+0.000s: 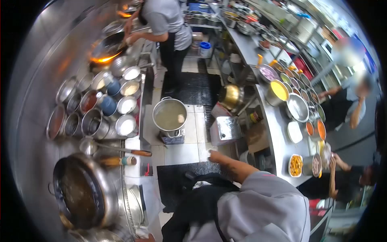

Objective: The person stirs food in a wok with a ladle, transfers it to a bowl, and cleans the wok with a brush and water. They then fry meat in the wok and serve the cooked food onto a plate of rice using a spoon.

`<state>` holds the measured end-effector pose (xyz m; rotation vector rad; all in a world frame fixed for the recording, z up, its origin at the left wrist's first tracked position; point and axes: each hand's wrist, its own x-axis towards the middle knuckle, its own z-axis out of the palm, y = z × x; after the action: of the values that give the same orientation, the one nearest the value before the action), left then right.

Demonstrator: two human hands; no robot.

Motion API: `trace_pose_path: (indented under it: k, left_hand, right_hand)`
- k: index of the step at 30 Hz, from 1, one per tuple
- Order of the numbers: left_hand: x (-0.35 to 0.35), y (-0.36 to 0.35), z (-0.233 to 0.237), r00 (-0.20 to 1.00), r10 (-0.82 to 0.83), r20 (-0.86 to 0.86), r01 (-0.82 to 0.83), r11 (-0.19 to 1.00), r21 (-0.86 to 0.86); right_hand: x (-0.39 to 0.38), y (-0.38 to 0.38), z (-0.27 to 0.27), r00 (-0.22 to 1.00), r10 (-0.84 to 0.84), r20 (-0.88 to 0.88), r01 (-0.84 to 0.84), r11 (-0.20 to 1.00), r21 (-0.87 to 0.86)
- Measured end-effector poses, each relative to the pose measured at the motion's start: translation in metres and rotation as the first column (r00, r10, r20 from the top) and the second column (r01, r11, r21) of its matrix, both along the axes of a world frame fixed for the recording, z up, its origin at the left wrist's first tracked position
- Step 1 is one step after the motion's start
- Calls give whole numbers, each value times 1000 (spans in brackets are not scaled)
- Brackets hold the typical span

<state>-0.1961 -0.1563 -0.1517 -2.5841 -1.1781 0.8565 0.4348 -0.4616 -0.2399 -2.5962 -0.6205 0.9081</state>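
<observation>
My right hand (216,156) reaches forward at waist height, its fingers closed around a small white thing (209,153) too small to name. Ahead and to its left is a large steel pot (155,105) of cloudy liquid with a pale lump in it, raised on a low stand. Only a bit of my left hand (147,239) shows at the bottom edge, by the stove counter; its fingers are hidden. Left of me sits a big wok (113,189) of dark liquid. Beside it lie a wooden-handled ladle (141,153) and another wooden-handled tool (128,161).
Steel containers and two blue-bodied bottles (107,105) crowd the left counter. Ahead, a co-worker (171,24) stands over a flaming wok (105,47). The right counter (278,135) holds several food containers; more people stand behind it. Black mats (189,86) cover parts of the tiled floor.
</observation>
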Motion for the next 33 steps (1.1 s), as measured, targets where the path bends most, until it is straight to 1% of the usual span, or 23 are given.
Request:
trace_pose_path:
  k: [1, 3, 4, 5, 6, 8, 10, 12, 13, 14, 15, 17, 18, 21, 23, 24, 25, 26, 27, 29, 30, 31, 33]
  left_hand:
    - [25, 4, 52, 982, 89, 165, -65, 988, -140]
    - [53, 25, 67, 971, 90, 223, -51, 983, -174]
    - [69, 30, 76, 963, 104, 249, -56, 980, -192]
    - [126, 39, 127, 841, 503, 199, -250, 688, -682]
    - [191, 27, 186, 703, 711, -25, -341, 306, -889]
    - [248, 21, 189, 693, 714, 103, -115, 250, -961]
    - [324, 0, 213, 780, 616, 108, -73, 261, -962]
    - [371, -11, 190, 831, 478, 286, 106, 369, -923]
    - [393, -19, 181, 845, 426, 322, 148, 391, -908]
    - [416, -28, 173, 854, 373, 363, 199, 409, -890]
    - [443, -38, 170, 856, 320, 407, 255, 423, -869]
    - [501, -59, 168, 859, 224, 460, 359, 377, -854]
    - [521, -68, 168, 858, 175, 483, 405, 347, -846]
    - [592, -90, 162, 899, 78, 431, 389, 313, -867]
    - [631, -94, 140, 873, 50, 486, 459, 257, -851]
    - [652, -99, 134, 867, 47, 496, 473, 235, -849]
    - [673, -104, 132, 866, 44, 498, 480, 212, -852]
    - [701, -114, 148, 874, 2, 486, 476, 199, -857]
    - [726, -120, 145, 848, -2, 529, 521, 176, -835]
    - [779, -132, 133, 790, -8, 613, 609, 129, -783]
    - [813, -143, 154, 775, -70, 628, 631, 141, -763]
    - [849, -150, 155, 738, -68, 671, 673, 135, -727]
    - [918, -162, 144, 668, -61, 742, 743, 119, -659]
  right_hand:
    - [3, -34, 3, 996, -67, 53, 66, 998, 9]
    - [4, -84, 22, 965, -257, -50, 250, 961, -115]
    - [-3, -113, 26, 950, -309, -51, 303, 947, -108]
    - [-13, -134, 32, 932, -360, -52, 353, 929, -111]
    - [-23, -154, 38, 911, -410, -52, 402, 909, -112]
    - [-36, -178, 30, 856, -490, -164, 457, 866, -201]
    - [-45, -198, 8, 748, -560, -357, 443, 821, -360]
    - [-53, -204, 0, 722, -585, -369, 494, 810, -317]
    - [-53, -209, -2, 709, -600, -372, 522, 800, -295]
    - [-48, -213, -2, 698, -586, -411, 523, 810, -267]
    - [-39, -216, 5, 690, -600, -405, 558, 797, -232]
    - [-26, -224, 21, 666, -634, -392, 628, 761, -164]
    - [-17, -240, 8, 632, -621, -463, 637, 757, -144]
    - [14, -264, -1, 589, -646, -486, 681, 720, -132]
    - [24, -279, -3, 524, -656, -542, 768, 639, -32]
    - [24, -282, 0, 475, -695, -540, 825, 565, 0]
    - [22, -284, 3, 420, -727, -543, 874, 485, 26]
    - [20, -286, 5, 399, -758, -516, 894, 447, 33]
    - [18, -288, 4, 375, -787, -490, 911, 410, 39]
    - [11, -293, -4, 381, -821, -426, 907, 420, 1]
    - [-4, -299, -30, 335, -829, -447, 936, 346, 62]
    - [-19, -307, -58, 294, -832, -471, 956, 268, 122]
    - [-6, -300, -43, 204, -866, -456, 977, 210, 38]
